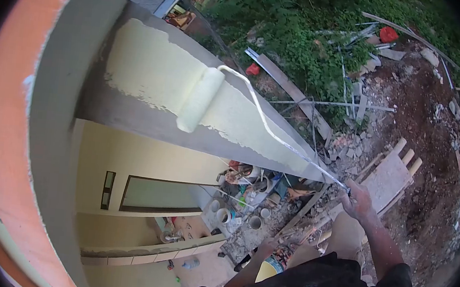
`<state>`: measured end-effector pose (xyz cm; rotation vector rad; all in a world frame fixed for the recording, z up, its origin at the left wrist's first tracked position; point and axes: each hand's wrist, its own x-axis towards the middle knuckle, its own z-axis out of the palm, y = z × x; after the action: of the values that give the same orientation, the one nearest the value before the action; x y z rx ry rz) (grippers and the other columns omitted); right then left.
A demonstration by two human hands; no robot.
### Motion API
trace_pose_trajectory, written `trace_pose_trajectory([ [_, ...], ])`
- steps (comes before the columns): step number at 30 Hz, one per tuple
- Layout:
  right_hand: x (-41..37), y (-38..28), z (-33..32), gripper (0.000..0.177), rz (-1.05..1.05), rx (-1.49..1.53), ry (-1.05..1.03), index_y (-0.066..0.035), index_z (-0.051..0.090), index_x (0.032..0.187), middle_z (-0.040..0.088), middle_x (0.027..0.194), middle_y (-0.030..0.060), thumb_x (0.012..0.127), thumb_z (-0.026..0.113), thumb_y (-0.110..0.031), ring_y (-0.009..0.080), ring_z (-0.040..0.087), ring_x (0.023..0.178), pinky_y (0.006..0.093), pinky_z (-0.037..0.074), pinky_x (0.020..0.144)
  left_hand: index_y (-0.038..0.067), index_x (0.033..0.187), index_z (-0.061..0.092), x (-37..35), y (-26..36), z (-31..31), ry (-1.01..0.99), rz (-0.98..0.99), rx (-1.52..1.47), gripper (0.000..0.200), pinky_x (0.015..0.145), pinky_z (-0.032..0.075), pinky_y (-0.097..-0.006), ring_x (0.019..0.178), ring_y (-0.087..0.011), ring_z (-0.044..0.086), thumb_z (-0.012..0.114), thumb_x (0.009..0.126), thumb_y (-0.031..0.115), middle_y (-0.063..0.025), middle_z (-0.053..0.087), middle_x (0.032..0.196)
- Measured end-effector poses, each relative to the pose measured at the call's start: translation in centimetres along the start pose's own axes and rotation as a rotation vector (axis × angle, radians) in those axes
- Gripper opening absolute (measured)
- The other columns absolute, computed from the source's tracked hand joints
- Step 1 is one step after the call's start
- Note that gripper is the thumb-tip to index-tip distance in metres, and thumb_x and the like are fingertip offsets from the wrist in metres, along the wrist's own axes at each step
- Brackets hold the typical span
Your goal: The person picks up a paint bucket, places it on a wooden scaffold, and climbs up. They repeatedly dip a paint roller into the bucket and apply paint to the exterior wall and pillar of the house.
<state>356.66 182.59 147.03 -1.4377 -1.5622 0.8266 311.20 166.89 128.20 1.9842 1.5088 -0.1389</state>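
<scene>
One bare left hand (267, 247) is near a round yellow bucket (266, 271), bottom middle; I cannot tell its grip. The bare right hand (357, 199), lower right, squeezes a thin metal handle (324, 171). Its fuzzy pale yellow roller (200, 100) touches the half-yellow grey wall (138, 113), upper left.

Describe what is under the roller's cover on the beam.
Pale paint shows on both sides of the roller, and bare gray surface around its lower end. The strip directly beneath is covered, so its state cannot be seen.
</scene>
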Motion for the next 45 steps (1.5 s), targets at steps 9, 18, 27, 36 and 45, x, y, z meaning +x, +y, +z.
trace_pose_trajectory([
  [9, -4.4, 4.3, -1.0, 0.015, 0.123, -0.124, -0.102, -0.005, 0.053, 0.088, 0.056, 0.069, 0.0185, 0.082, 0.058, -0.018, 0.0401, 0.058, 0.064, 0.0464, 0.045, 0.057, 0.000, 0.096, 0.062, -1.1, 0.6, 0.6, -0.095, -0.448, -0.560, 0.032, 0.076, 0.047, -0.0358, 0.089, -0.0308, 0.060, 0.063, 0.081, 0.028, -0.0179, 0.062, 0.090],
  [18, -7.4, 6.6, -2.1, 0.018, 0.146, -0.171, -0.109, -0.004, 0.056, 0.091, 0.060, 0.078, 0.0196, 0.084, 0.056, -0.020, 0.0399, 0.060, 0.071, 0.0465, 0.046, 0.061, -0.002, 0.095, 0.060, -2.5, -3.7, 4.2, 0.016, -0.129, -0.603, 0.022, 0.074, 0.046, -0.0282, 0.083, -0.0175, 0.059, 0.062, 0.081, 0.014, -0.0101, 0.062, 0.090],
  [27, -9.9, 10.3, -1.4, 0.022, 0.361, -0.284, -0.279, -0.004, 0.052, 0.095, 0.060, 0.084, 0.0200, 0.082, 0.057, -0.020, 0.0414, 0.059, 0.079, 0.0486, 0.047, 0.067, 0.004, 0.092, 0.061, -3.6, -0.9, 2.1, -0.077, -0.223, -0.520, 0.019, 0.056, 0.040, -0.0256, 0.067, -0.0103, 0.051, 0.061, 0.083, 0.021, -0.0024, 0.052, 0.075],
  [36, -11.4, 13.1, -1.3, 0.025, 0.407, -0.317, -0.322, -0.005, 0.054, 0.101, 0.062, 0.088, 0.0188, 0.083, 0.057, -0.023, 0.0400, 0.060, 0.082, 0.0481, 0.047, 0.068, 0.007, 0.088, 0.062, -4.6, 0.6, 1.5, -0.034, -0.214, -0.408, 0.017, 0.051, 0.041, -0.0285, 0.063, -0.0131, 0.051, 0.058, 0.082, 0.023, -0.0035, 0.052, 0.070],
  [45, -12.4, 16.5, -0.9, 0.032, 0.466, -0.415, -0.366, -0.010, 0.052, 0.110, 0.063, 0.089, 0.0186, 0.083, 0.055, -0.027, 0.0403, 0.060, 0.082, 0.0513, 0.047, 0.070, 0.007, 0.099, 0.060, -4.6, 1.4, 1.1, -0.078, -0.664, -0.714, 0.026, 0.052, 0.042, -0.0280, 0.069, -0.0114, 0.053, 0.062, 0.080, 0.025, -0.0016, 0.058, 0.079],
])
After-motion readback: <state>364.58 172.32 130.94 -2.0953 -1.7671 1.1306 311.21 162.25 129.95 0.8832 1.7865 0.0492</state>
